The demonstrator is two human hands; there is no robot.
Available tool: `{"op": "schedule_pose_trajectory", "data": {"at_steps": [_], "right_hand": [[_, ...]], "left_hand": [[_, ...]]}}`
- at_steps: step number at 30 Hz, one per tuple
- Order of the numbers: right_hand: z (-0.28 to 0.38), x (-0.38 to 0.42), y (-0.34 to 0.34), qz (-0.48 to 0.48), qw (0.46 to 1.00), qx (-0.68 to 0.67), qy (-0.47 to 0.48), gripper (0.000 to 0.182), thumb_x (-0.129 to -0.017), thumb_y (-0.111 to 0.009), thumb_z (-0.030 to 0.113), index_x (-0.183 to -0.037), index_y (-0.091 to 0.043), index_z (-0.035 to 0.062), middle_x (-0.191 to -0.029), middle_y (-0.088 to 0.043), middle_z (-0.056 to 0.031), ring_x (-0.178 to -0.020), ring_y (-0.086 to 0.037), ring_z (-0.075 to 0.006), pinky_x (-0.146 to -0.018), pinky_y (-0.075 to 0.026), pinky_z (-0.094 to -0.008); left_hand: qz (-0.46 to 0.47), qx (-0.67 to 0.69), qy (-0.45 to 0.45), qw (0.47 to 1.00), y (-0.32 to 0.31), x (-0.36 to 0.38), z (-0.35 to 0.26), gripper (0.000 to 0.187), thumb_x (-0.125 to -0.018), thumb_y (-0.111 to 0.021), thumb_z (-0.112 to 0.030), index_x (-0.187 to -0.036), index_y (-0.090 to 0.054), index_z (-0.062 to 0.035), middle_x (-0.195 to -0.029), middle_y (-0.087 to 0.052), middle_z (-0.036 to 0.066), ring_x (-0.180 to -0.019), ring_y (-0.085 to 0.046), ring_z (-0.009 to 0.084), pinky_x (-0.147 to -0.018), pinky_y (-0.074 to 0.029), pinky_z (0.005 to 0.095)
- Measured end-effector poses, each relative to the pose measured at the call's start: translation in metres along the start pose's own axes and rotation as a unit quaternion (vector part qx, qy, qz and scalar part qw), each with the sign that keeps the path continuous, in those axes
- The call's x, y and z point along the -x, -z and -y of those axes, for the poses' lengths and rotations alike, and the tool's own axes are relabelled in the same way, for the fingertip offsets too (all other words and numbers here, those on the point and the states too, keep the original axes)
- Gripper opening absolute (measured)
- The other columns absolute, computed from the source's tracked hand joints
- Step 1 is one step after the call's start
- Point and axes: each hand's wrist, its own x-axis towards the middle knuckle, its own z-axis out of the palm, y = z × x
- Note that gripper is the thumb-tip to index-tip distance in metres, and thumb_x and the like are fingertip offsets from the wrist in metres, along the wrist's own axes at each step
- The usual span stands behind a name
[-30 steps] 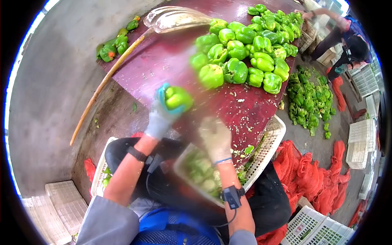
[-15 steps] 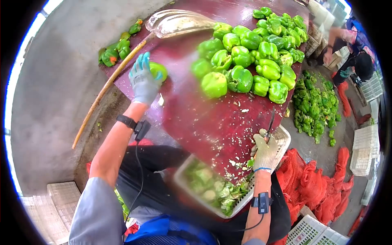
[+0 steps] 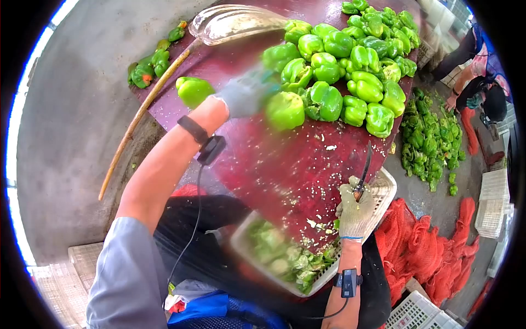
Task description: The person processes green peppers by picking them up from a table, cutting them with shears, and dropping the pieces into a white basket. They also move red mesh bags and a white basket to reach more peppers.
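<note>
My left hand (image 3: 249, 94), in a grey and teal glove, is smeared by motion at the near left edge of the green bell peppers (image 3: 325, 68) heaped on the dark red table (image 3: 249, 159). A single bell pepper (image 3: 193, 91) lies apart, left of that hand. Low on the right, my right hand (image 3: 355, 211), in a pale knit glove, is closed around a knife (image 3: 365, 167) whose dark, narrow blade points up and away from me. Beneath the table edge by my knees, a white crate (image 3: 382, 204) holds pepper trimmings (image 3: 298, 263).
A wooden-handled scoop (image 3: 241, 26) lies across the table's far left. Discarded peppers (image 3: 143, 74) are on the floor beyond it. On the right are a heap of green peppers (image 3: 427, 140), red mesh sacks (image 3: 408, 241), several crates and another person (image 3: 479, 71) bending down.
My left hand has let go of the single pepper and swung right to the heap. That pepper stays at the table's left edge. My right hand keeps the knife in nearly the same place.
</note>
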Motion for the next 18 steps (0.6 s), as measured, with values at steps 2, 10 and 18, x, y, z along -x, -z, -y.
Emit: {"op": "schedule_pose_trajectory", "data": {"at_steps": [2,10,18], "right_hand": [[0.01,0.003,-0.002,0.012,0.999,-0.031,-0.028,0.029,-0.102,-0.079,0.011,-0.127,-0.075,-0.0019,-0.088,-0.058,0.0045,-0.074,-0.053,-0.005,-0.066,-0.044,-0.0248],[-0.016,-0.006,0.003,0.024,0.999,-0.031,0.014,0.033,-0.103,-0.079,0.01,-0.132,-0.073,-0.0029,-0.087,-0.064,0.0023,-0.067,-0.058,-0.0069,-0.06,-0.047,-0.0253],[-0.026,-0.009,0.001,0.014,0.999,0.002,0.042,0.034,-0.103,-0.08,0.009,-0.134,-0.072,-0.0012,-0.082,-0.065,0.0008,-0.055,-0.06,-0.0084,-0.048,-0.047,-0.0263]], "left_hand": [[-0.019,0.037,0.021,0.999,0.008,0.003,-0.002,0.055,-0.106,-0.06,-0.016,-0.16,-0.066,-0.0259,-0.169,-0.055,0.017,-0.157,-0.052,0.0442,-0.125,-0.051,0.0562],[-0.085,-0.171,0.174,0.966,-0.016,0.033,0.024,0.053,-0.098,-0.071,-0.015,-0.15,-0.069,-0.0173,-0.169,-0.052,0.019,-0.148,-0.055,0.0419,-0.12,-0.049,0.0557],[-0.149,0.074,0.092,0.982,-0.01,0.013,-0.109,0.08,-0.088,-0.087,-0.029,-0.161,-0.057,-0.0135,-0.159,-0.057,0.019,-0.14,-0.06,0.0415,-0.113,-0.055,0.0566]]}}
